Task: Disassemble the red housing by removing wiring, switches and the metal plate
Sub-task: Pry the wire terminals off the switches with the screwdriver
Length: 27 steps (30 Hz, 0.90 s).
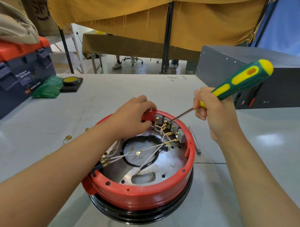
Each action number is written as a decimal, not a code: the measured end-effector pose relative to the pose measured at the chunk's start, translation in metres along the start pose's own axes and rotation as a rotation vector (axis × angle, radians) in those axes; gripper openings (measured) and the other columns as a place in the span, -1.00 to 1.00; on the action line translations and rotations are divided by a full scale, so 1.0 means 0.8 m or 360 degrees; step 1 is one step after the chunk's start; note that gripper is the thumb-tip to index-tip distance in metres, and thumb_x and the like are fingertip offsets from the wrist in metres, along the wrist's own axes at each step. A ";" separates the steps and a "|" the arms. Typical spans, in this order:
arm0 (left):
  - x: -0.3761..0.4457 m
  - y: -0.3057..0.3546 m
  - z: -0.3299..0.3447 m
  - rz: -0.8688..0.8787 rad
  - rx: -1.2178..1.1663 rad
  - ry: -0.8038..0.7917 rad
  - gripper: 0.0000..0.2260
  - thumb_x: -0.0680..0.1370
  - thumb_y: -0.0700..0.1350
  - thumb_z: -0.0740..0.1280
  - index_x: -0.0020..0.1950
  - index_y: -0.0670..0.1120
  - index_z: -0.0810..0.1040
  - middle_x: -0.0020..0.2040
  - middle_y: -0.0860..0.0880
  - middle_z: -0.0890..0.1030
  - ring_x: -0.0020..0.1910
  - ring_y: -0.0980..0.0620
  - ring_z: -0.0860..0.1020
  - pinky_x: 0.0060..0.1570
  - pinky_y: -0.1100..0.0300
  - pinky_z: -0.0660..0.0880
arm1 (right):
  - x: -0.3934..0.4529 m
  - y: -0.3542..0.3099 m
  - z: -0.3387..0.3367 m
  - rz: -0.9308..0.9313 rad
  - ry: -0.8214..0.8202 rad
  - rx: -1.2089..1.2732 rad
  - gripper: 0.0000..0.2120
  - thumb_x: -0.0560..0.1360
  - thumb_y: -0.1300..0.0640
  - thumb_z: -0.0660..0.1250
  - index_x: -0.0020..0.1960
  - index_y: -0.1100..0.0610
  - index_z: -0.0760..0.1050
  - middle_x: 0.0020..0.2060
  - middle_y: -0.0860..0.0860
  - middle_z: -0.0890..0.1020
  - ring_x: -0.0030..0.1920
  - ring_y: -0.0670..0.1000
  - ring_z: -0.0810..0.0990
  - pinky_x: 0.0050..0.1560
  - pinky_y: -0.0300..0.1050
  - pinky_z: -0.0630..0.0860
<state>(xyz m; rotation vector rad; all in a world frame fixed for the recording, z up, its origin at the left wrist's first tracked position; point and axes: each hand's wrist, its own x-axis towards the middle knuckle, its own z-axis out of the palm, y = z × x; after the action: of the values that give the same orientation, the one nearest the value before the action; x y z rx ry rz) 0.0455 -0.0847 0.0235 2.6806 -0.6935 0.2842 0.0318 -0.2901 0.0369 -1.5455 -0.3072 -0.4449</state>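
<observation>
Both hands work at the far rim of the red housing (139, 192), which sits low in the centre of the frame on the grey worktop (98, 98), stacked on a black ring. Left hand (132, 116) curls its grip over the housing's far edge, fingertips tucked inside near the white wires (149, 157). Right hand (214, 112) has its grip clamped on a green-and-yellow screwdriver (244, 79), the handle slanting toward the upper right and the metal tip touching the row of grey switches (171, 126) mounted inside the far wall. Brass terminals link the wires to those switches, and other wires with ring terminals lie loose across the shiny metal plate (168, 165) in the housing's floor. Just beside the housing's right side lies a slim metal tool (195, 142). At the left of the frame stands a navy-and-red toolbox (19, 71), with a yellow tape roll (70, 80) near it.
</observation>
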 end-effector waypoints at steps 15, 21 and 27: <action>-0.001 0.001 -0.001 -0.0013 -0.0005 -0.0002 -0.63 0.50 -0.11 0.34 0.30 -0.02 0.45 0.09 0.00 0.42 0.08 -0.01 0.42 0.09 0.05 0.43 | -0.012 0.009 0.005 0.0092 0.0021 0.0065 -0.70 0.34 0.15 0.25 -0.57 0.08 0.42 -0.49 0.33 0.27 -0.57 -0.06 0.19 -0.49 -0.19 0.12; -0.001 0.000 0.000 -0.0021 -0.0006 -0.0004 -0.63 0.50 -0.10 0.33 0.31 0.00 0.45 0.10 0.01 0.43 0.09 0.01 0.41 0.10 0.06 0.43 | -0.012 0.002 -0.003 0.0066 0.0069 0.0147 -0.75 0.25 0.02 0.29 -0.57 0.08 0.44 -0.43 0.38 0.25 -0.59 -0.07 0.19 -0.50 -0.23 0.13; 0.000 0.001 0.000 -0.0015 0.0011 -0.0004 -0.63 0.51 -0.10 0.33 0.31 0.00 0.45 0.05 0.06 0.40 0.08 0.02 0.42 0.09 0.11 0.42 | -0.008 0.003 -0.011 0.0018 0.0120 0.0197 -0.67 0.38 0.14 0.24 -0.56 0.07 0.47 -0.55 0.06 0.32 -0.58 -0.08 0.21 -0.52 -0.26 0.17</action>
<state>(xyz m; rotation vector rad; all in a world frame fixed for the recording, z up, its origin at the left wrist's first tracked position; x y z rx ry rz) 0.0450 -0.0851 0.0240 2.6907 -0.6818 0.2813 0.0263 -0.2986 0.0314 -1.4057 -0.2626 -0.4657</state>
